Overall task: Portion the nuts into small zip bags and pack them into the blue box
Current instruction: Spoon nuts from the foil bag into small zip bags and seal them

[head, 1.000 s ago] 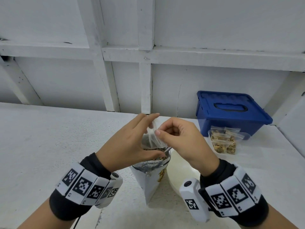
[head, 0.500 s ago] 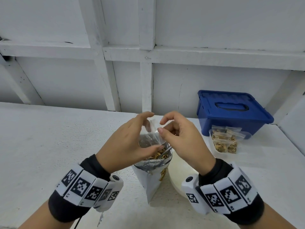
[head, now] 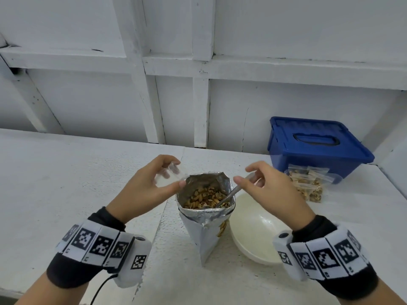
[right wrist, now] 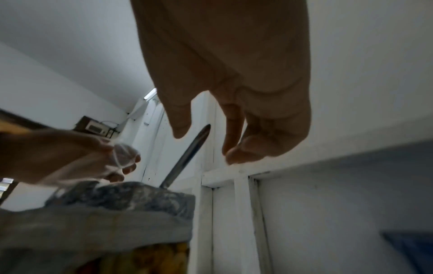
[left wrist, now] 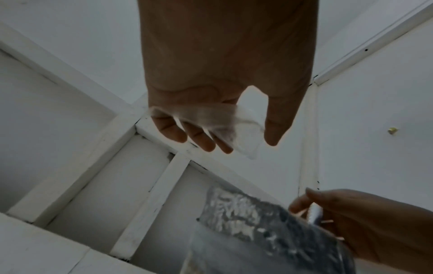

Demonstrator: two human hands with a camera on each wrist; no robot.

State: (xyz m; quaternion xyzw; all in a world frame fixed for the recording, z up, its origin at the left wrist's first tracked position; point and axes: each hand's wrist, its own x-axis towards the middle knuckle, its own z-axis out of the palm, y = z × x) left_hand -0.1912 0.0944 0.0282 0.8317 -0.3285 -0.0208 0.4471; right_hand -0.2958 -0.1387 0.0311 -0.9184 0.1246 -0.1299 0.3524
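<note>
The left hand [head: 152,186] pinches an empty zip bag [head: 174,169] beside the open nut pouch [head: 206,208] on the tabletop; the right hand [head: 267,188] hangs loose at the spoon [head: 229,195], not gripping it. A careless scoop could tip the pouch, spilling nuts [head: 206,198]; the blue box [head: 317,144] stays lidded

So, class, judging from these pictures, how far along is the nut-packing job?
Done: several filled zip bags lie in front of the blue box. In hand: the left hand holds an empty zip bag; the right hand is at the spoon standing in the open nut pouch. Left: filling this bag and packing all bags; the box lid is closed.
</note>
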